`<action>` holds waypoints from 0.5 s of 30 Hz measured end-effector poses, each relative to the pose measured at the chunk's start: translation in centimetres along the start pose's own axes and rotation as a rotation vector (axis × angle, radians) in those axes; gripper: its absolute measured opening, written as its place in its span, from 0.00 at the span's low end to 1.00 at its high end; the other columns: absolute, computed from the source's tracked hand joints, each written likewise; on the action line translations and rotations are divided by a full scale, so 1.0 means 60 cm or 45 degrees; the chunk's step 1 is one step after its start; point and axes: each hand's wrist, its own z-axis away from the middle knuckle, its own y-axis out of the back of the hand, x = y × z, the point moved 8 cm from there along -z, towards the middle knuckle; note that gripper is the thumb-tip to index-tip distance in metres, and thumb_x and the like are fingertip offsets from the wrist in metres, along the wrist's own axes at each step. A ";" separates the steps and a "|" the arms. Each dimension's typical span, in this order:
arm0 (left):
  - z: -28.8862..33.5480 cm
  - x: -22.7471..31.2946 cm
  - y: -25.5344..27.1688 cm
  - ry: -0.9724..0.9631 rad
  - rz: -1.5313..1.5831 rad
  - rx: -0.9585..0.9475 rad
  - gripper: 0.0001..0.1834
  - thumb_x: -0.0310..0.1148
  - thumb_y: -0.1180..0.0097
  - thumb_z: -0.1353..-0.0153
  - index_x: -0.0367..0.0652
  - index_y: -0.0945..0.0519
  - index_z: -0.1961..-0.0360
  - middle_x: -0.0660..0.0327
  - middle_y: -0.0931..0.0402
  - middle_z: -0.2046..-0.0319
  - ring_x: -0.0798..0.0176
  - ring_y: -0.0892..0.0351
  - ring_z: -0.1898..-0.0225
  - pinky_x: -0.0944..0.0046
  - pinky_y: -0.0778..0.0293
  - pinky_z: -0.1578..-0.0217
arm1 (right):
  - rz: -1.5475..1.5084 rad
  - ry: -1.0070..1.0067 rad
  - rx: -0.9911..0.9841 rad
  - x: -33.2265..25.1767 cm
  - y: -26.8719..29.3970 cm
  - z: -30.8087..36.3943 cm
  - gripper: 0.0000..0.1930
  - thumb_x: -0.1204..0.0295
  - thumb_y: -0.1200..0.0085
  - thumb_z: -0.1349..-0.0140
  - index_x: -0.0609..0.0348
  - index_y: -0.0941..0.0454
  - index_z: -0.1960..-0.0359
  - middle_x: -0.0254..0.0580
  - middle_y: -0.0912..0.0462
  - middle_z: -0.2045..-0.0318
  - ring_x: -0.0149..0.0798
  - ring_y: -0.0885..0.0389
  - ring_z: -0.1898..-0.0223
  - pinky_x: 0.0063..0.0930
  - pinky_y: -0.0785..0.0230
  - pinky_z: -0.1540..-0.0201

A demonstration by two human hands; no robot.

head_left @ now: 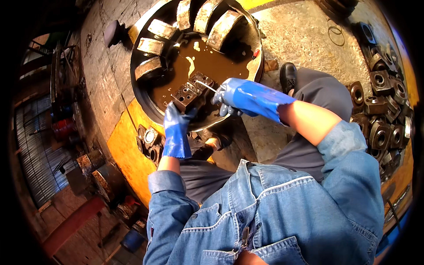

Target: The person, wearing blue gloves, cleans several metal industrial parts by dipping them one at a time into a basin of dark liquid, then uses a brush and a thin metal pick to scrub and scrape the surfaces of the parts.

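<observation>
Inside the round basin (254, 70) of brown liquid (173, 75), a dark drilled block (183, 98) sits at the fingers of the left hand (175, 120), grip or mere touch unclear; those of the right hand (229, 95) curl round a thin rod (206, 86). Probably metal: heavy, stiff, slick when wet, best held by its flat sides.

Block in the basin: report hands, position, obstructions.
Left hand at block's near end. Right hand gripping thin rod. Block inside basin, drilled face up. Curved pieces along far side, clear of both hands.
</observation>
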 end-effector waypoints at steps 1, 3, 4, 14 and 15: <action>-0.006 -0.024 -0.007 -0.008 -0.160 0.023 0.48 0.62 0.26 0.44 0.28 0.24 0.39 0.42 0.17 0.45 0.44 0.16 0.43 0.54 0.23 0.38 | 0.022 0.040 0.005 -0.008 -0.004 -0.004 0.18 0.66 0.51 0.28 0.64 0.15 0.47 0.48 0.09 0.65 0.31 0.17 0.73 0.28 0.28 0.74; -0.016 -0.075 -0.017 -0.008 -0.482 0.077 0.50 0.64 0.30 0.41 0.24 0.26 0.38 0.38 0.20 0.42 0.41 0.18 0.42 0.54 0.23 0.38 | 0.065 0.119 0.004 -0.020 -0.018 -0.012 0.17 0.65 0.50 0.28 0.62 0.15 0.47 0.47 0.09 0.65 0.30 0.17 0.74 0.28 0.28 0.75; -0.018 -0.014 -0.011 -0.033 -0.428 -0.020 0.51 0.65 0.31 0.41 0.23 0.27 0.38 0.36 0.21 0.42 0.40 0.18 0.41 0.54 0.23 0.38 | -0.116 0.225 0.091 -0.012 -0.003 -0.020 0.17 0.65 0.50 0.27 0.61 0.14 0.48 0.45 0.09 0.66 0.30 0.18 0.75 0.28 0.29 0.75; -0.035 0.001 -0.026 -0.115 -0.365 -0.079 0.53 0.65 0.29 0.44 0.27 0.30 0.35 0.36 0.24 0.40 0.39 0.20 0.41 0.51 0.22 0.40 | -0.119 0.414 0.022 0.052 0.016 -0.080 0.18 0.63 0.52 0.26 0.60 0.16 0.47 0.44 0.09 0.67 0.31 0.18 0.75 0.28 0.26 0.74; -0.038 -0.001 -0.022 -0.111 -0.346 -0.037 0.52 0.64 0.27 0.46 0.29 0.28 0.36 0.39 0.22 0.41 0.41 0.18 0.42 0.52 0.22 0.40 | -0.130 0.628 0.063 0.033 0.023 -0.074 0.18 0.63 0.52 0.26 0.61 0.16 0.47 0.44 0.09 0.66 0.31 0.17 0.73 0.28 0.26 0.72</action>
